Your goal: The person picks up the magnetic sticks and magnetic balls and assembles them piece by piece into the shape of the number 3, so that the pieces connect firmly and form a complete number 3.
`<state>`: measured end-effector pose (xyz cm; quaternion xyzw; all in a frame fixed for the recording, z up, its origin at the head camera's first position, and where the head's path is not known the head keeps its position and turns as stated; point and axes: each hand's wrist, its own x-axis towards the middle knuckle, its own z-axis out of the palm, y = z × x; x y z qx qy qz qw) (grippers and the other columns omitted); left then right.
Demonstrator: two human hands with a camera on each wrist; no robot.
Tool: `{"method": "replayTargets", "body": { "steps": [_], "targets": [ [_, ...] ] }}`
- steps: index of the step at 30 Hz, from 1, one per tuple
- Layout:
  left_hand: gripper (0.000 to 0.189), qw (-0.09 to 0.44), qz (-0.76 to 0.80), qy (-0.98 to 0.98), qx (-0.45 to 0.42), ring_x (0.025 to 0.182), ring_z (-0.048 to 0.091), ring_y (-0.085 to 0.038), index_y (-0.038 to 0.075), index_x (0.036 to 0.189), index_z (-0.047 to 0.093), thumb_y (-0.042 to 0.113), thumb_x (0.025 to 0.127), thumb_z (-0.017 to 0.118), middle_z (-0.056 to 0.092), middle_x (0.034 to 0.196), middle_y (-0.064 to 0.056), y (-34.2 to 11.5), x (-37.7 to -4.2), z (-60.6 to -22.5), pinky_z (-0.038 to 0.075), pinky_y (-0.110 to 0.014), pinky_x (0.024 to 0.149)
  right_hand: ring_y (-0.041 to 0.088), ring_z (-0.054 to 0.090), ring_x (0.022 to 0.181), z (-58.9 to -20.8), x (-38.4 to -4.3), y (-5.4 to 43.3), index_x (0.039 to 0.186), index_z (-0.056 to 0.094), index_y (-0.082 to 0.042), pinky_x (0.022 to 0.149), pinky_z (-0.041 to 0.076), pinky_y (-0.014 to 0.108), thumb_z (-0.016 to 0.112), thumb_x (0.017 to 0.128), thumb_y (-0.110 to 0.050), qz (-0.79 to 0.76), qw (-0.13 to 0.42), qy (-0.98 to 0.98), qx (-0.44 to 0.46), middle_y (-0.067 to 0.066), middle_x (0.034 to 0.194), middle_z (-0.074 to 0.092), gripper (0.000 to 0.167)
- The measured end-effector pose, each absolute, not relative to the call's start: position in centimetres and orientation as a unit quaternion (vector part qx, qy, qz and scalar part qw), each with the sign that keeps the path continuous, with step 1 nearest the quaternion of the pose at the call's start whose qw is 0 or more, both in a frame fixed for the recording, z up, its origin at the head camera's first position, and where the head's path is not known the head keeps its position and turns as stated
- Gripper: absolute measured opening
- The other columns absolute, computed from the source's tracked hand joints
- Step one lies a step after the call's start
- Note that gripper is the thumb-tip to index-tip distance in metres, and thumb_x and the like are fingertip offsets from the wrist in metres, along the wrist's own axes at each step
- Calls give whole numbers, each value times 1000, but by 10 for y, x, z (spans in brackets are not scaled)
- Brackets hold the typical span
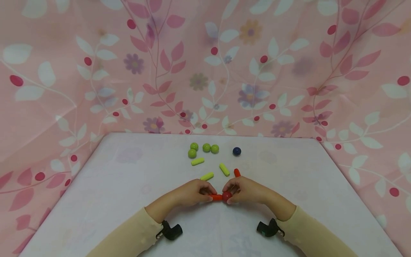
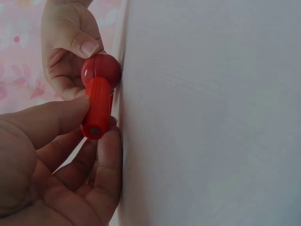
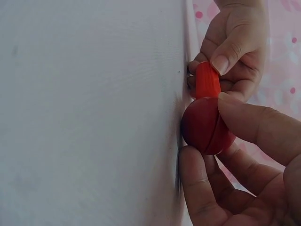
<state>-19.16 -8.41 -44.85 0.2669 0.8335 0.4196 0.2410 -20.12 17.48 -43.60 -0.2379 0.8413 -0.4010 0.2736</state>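
Near the middle of the table, my left hand point(image 1: 194, 192) pinches an orange-red rod point(image 2: 98, 106) between thumb and fingers. In the left wrist view a small dark spot shows on the rod's near end. A dark red ball point(image 3: 207, 125) with a seam line is pinched by my right hand point(image 1: 247, 191). The rod's far end touches the ball, and both are close to the tabletop. Just beyond the right hand lies another orange-red rod point(image 1: 237, 172), partly hidden by that hand. A yellow-green rod point(image 1: 207, 176) lies just behind the left hand.
Two more yellow-green rods, one left point(image 1: 197, 161) and one right point(image 1: 224, 169), lie farther back. Several green balls point(image 1: 206, 147) sit near the back, with a dark blue ball point(image 1: 237, 151) to their right. Behind the white table point(image 1: 96, 185) hangs a pink floral cloth point(image 1: 199, 71).
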Motion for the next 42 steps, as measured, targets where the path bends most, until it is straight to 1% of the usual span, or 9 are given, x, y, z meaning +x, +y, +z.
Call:
{"method": "replayTargets", "body": {
  "steps": [19, 26, 31, 34, 42],
  "targets": [
    [14, 237, 419, 839, 254, 87, 61, -9, 17, 107, 73, 17, 94, 71, 68, 93, 11, -90, -193, -449, 49, -29, 82, 17, 63, 90, -434, -199, 173, 108, 71, -11, 80, 54, 31, 83, 82, -12, -398, 279, 842, -236, -3, 97, 68, 29],
    [17, 210, 430, 843, 245, 92, 62, -12, 13, 111, 71, 21, 96, 68, 67, 96, 8, -98, -202, -442, 52, -30, 82, 18, 62, 90, -433, -199, 173, 109, 70, -11, 81, 55, 32, 83, 82, -11, -398, 283, 842, -227, -2, 97, 68, 30],
    [19, 194, 442, 849, 216, 88, 62, -15, 13, 112, 71, 23, 96, 69, 67, 97, 5, -106, -216, -439, 52, -30, 77, 18, 62, 91, -433, -199, 173, 109, 71, -11, 82, 54, 33, 84, 82, -11, -400, 286, 841, -224, -2, 98, 68, 30],
    [19, 182, 446, 853, 201, 87, 62, -15, 12, 112, 71, 21, 97, 68, 68, 97, 3, -111, -224, -436, 53, -31, 77, 18, 62, 91, -432, -199, 173, 109, 70, -11, 82, 54, 32, 83, 82, -11, -400, 286, 841, -226, -2, 98, 68, 30],
    [20, 115, 469, 860, 168, 89, 60, -16, 5, 113, 71, 15, 95, 69, 68, 98, 0, -116, -244, -438, 51, -30, 79, 18, 62, 92, -433, -199, 173, 109, 70, -12, 82, 54, 33, 83, 82, -11, -401, 288, 840, -226, -2, 99, 67, 30]
  ]
}}
